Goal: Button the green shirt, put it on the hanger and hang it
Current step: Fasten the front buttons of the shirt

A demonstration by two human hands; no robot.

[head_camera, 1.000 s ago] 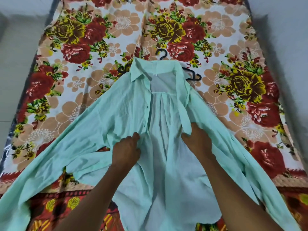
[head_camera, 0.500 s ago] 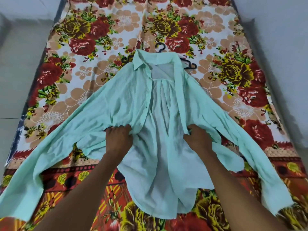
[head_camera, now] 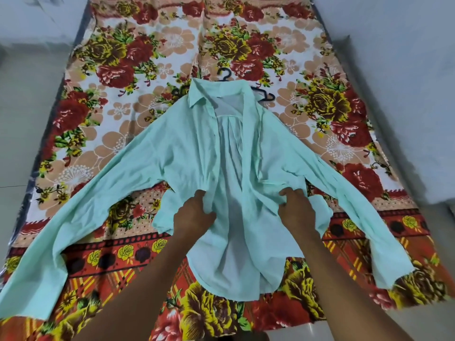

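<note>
Green shirt (head_camera: 187, 153) lies spread face-up on a floral bedsheet (head_camera: 147, 52), and from my head view I see it unbuttoned, the two front panels parted so the paler inside of the back shows down the middle. That sheet, printed with big red, yellow and peach flowers and a red patterned border at my end, covers a low flat surface that fills most of the view. Pale floor (head_camera: 27, 99) runs along its left side and pale wall or floor along its right; I cannot tell which.

I see the shirt's long axis running away from me: collar (head_camera: 197, 94) at the far end, curved hem at the near end. Its sleeves fan out to both sides and angle back toward me, the left cuff reaching the bottom left corner of the view, the right cuff lying near the sheet's right edge.

A black hanger (head_camera: 264, 93) lies on the sheet under the collar, with its hook poking out beyond the collar and one shoulder arm showing at the right.

My left hand (head_camera: 194, 215) is closed on the edge of the left front panel around mid-length. My right hand (head_camera: 296, 209) grips the bunched right panel at about the same level. They are apart, with the open middle of the shirt between them.
</note>
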